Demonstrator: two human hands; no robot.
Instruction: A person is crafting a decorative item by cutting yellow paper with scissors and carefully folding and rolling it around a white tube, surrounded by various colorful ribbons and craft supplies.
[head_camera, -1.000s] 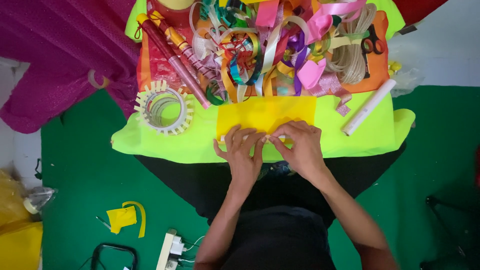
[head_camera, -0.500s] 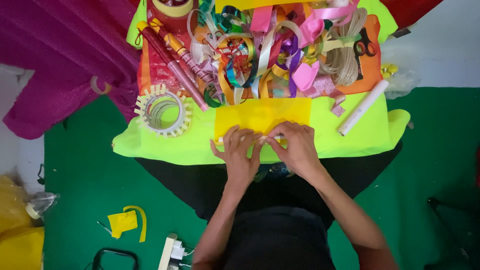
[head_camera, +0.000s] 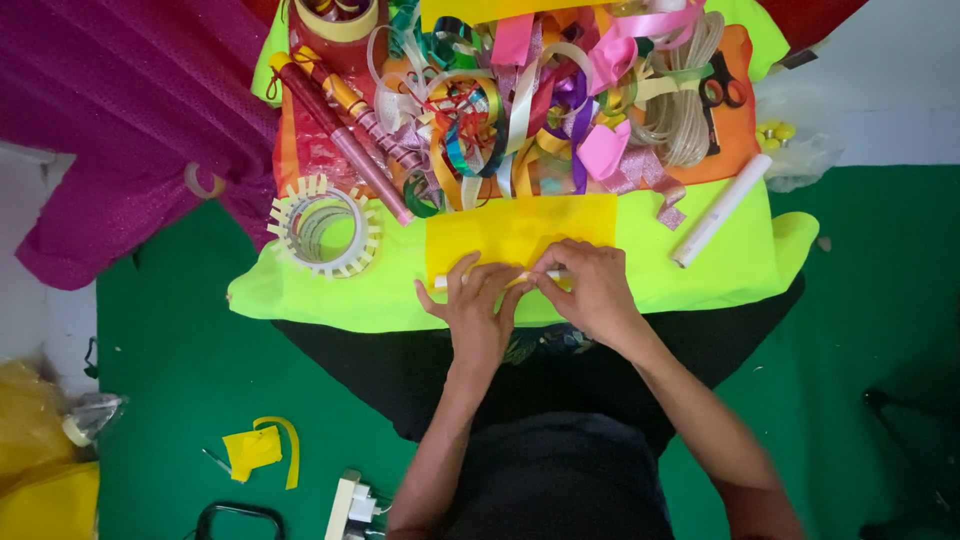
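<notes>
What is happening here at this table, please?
A person works with both hands on a yellow sheet that lies on a neon-green cover. The left hand and the right hand press along the sheet's near edge, where a thin white stick shows. Beyond it lies a pile of coloured ribbons; a roll of tape sits to the left.

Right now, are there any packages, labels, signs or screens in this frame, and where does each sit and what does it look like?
No signs or screens show.
Clear plastic bag: right edge of the bright yellow-green sheet, crumpled, holding small yellow pieces.
Red foil-wrapped rolls: upper left of the ribbon pile, long, slanted.
White tube: right of the yellow paper, slanted, any label too small to tell.
Left hand and right hand press the paper's near edge.
</notes>
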